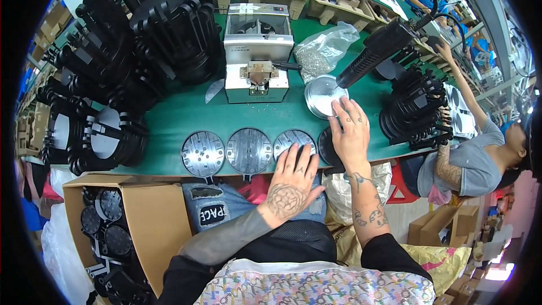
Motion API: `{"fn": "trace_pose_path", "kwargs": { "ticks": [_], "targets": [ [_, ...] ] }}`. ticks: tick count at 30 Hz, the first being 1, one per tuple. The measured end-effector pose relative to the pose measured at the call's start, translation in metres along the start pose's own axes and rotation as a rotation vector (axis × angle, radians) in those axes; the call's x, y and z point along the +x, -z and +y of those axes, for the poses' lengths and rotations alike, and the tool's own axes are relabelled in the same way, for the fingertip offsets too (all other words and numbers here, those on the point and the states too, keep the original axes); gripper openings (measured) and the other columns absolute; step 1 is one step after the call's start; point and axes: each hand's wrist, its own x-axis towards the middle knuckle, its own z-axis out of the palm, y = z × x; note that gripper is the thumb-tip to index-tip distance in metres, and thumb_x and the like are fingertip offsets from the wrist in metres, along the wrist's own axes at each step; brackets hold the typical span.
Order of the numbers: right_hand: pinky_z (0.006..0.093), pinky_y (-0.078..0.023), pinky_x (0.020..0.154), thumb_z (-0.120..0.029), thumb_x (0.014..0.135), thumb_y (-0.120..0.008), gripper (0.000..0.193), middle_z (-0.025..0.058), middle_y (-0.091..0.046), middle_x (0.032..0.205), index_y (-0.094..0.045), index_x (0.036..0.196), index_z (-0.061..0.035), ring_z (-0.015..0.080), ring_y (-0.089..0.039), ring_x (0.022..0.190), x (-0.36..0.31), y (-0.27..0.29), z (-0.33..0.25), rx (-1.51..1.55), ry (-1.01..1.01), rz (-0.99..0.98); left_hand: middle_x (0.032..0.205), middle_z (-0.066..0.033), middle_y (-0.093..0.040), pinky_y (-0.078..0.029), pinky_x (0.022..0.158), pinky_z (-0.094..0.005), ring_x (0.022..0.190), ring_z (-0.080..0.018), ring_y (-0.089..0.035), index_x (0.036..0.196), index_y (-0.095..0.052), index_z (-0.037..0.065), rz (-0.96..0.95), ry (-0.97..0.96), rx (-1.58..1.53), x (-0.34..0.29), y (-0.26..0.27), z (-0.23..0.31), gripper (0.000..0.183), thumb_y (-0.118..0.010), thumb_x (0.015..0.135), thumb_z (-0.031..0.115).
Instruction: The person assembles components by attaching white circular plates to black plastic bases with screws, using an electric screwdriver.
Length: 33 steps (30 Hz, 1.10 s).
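Left hand (291, 192): fingers loosely spread and slightly bent, laid over the near part of the third grey disc (289, 137); whether they pinch its edge, cannot tell, as the hand covers that part. Right hand (352, 138): fingers mostly straight, tips at the near rim of a round silvery dish (323, 97); any small piece between them is hidden. Dish contents hard to make out.

Beneath the right wrist, a dark disc (327, 148), largely covered. Left of the third, two more grey discs, the middle one (248, 151) and the leftmost (203, 153), in a row along the near edge of the green counter (164, 144).

Above the dish, a black corded driver (370, 53) slants down; tip unclear. Behind: clear bag (327, 51) of shiny bits, too small to identify; boxy metal machine (257, 76). Black parts stacked left (175, 34) and right (409, 107), overlapping, uncountable. Far right, a co-worker in grey (471, 164), near the blurred rim.
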Motion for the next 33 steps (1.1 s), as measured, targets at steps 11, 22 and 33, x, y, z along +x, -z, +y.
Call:
{"fn": "trace_pose_path", "kwargs": {
  "ticks": [11,22,33],
  "targets": [
    [0.0265,-0.053,0.077,-0.011,0.098,-0.069,0.018,0.0110,-0.074,0.098,-0.069,0.110,0.0018,0.0173,-0.069,0.085,-0.022,0.044,0.006,0.514,-0.313,0.332,0.149,-0.0260,-0.043,-0.026,0.118,-0.0575,0.140,-0.0480,-0.035,0.140,-0.049,-0.008,0.030,-0.014,0.073,0.043,-0.035,0.013,0.090,-0.072,0.081,0.056],
    [0.0239,-0.048,0.059,-0.009,0.083,-0.084,0.018,0.0014,-0.070,0.078,-0.074,0.095,-0.0004,0.0048,-0.059,0.066,-0.022,0.021,0.059,0.827,-0.539,-0.335,0.149,-0.0252,-0.046,-0.031,0.116,-0.0549,0.141,-0.0394,-0.041,0.139,-0.050,-0.006,0.133,-0.016,0.029,0.041,-0.037,0.006,0.075,-0.076,0.081,0.033],
    [0.0351,-0.056,0.079,-0.007,0.087,-0.074,0.014,0.0151,-0.069,0.108,-0.073,0.101,-0.0032,0.0296,-0.069,0.092,-0.068,0.033,0.025,0.352,-0.379,-0.002,0.155,-0.0172,-0.044,-0.028,0.117,-0.0572,0.144,-0.0379,-0.037,0.147,-0.048,-0.001,-0.014,-0.047,0.047,0.054,-0.034,0.005,0.077,-0.066,0.091,0.048]
  ]
}}
